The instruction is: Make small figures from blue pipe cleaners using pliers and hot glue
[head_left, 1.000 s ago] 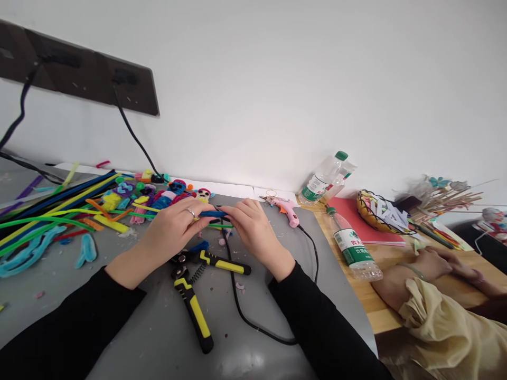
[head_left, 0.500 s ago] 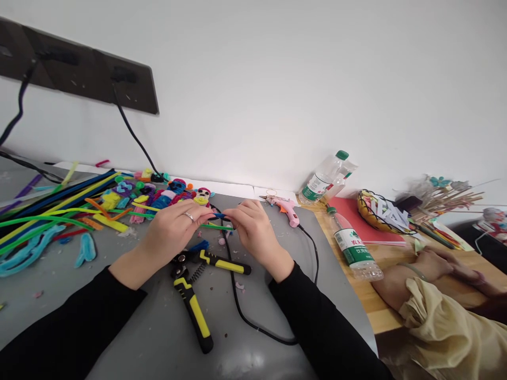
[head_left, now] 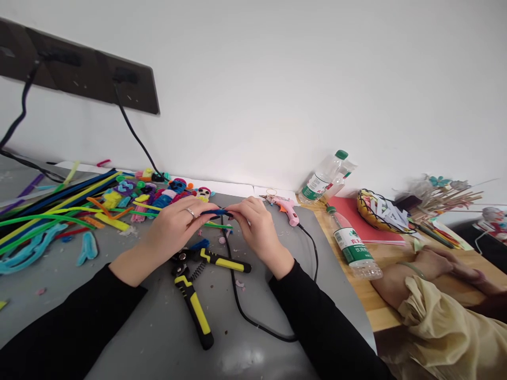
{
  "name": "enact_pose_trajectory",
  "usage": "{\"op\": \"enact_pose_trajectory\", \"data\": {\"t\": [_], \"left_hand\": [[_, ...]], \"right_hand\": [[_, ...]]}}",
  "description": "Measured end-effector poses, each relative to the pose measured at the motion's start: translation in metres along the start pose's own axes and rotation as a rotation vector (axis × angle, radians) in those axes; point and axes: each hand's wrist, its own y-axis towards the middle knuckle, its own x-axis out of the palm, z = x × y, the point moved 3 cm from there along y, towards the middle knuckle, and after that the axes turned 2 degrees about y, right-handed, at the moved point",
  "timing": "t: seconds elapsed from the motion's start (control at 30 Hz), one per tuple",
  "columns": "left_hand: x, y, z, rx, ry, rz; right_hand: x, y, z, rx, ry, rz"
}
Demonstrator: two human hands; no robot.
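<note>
A short blue pipe cleaner [head_left: 214, 212] stretches between my two hands above the grey mat. My left hand [head_left: 180, 219] pinches its left part between thumb and fingers, and a ring shows on one finger. At its right end, the fingertips of my right hand [head_left: 252, 224] are closed on it. Below the hands lies a pair of yellow-and-black pliers [head_left: 194, 301] with the handles spread. A small dark blue fuzzy piece [head_left: 200, 245] rests by the head of the pliers, and a green pipe cleaner [head_left: 216, 225] passes behind the hands.
Many coloured pipe cleaners [head_left: 59, 203] and small fuzzy figures [head_left: 166, 192] lie at left. A pink glue gun [head_left: 285, 207] with its black cord [head_left: 253, 326] is at right. Beyond stand water bottles [head_left: 354, 245], a basket [head_left: 378, 211] and another person's arms [head_left: 425, 269].
More of the blue pipe cleaner now shows between my fingers. My left fingers have opened slightly along it, while my right hand has shifted a little. The pliers and glue gun stay put.
</note>
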Motion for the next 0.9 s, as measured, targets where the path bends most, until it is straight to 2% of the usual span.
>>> {"op": "enact_pose_trajectory", "data": {"t": [0.2,0.47,0.53,0.63,0.7,0.77,0.9], "left_hand": [[-0.001,-0.001,0.005,-0.038,0.022,0.034],[0.002,-0.003,-0.003,-0.043,-0.018,-0.011],[-0.003,-0.002,-0.007,-0.12,0.015,0.014],[-0.016,0.0,-0.015,-0.337,0.119,0.076],[-0.023,0.001,-0.021,-0.498,0.163,0.111],[-0.027,0.001,-0.025,-0.619,0.142,0.143],[-0.026,0.001,-0.03,-0.717,0.067,0.164]], "right_hand": [[0.004,-0.003,0.0,0.036,-0.003,0.011],[0.001,-0.001,0.0,0.032,0.001,-0.027],[-0.002,0.0,-0.002,0.06,0.023,0.001],[-0.008,0.003,-0.013,0.099,0.013,0.019],[-0.009,0.005,-0.03,0.11,-0.068,-0.085],[-0.007,0.001,-0.056,0.112,-0.196,-0.251],[0.01,-0.025,-0.108,0.107,-0.477,-0.488]]}}
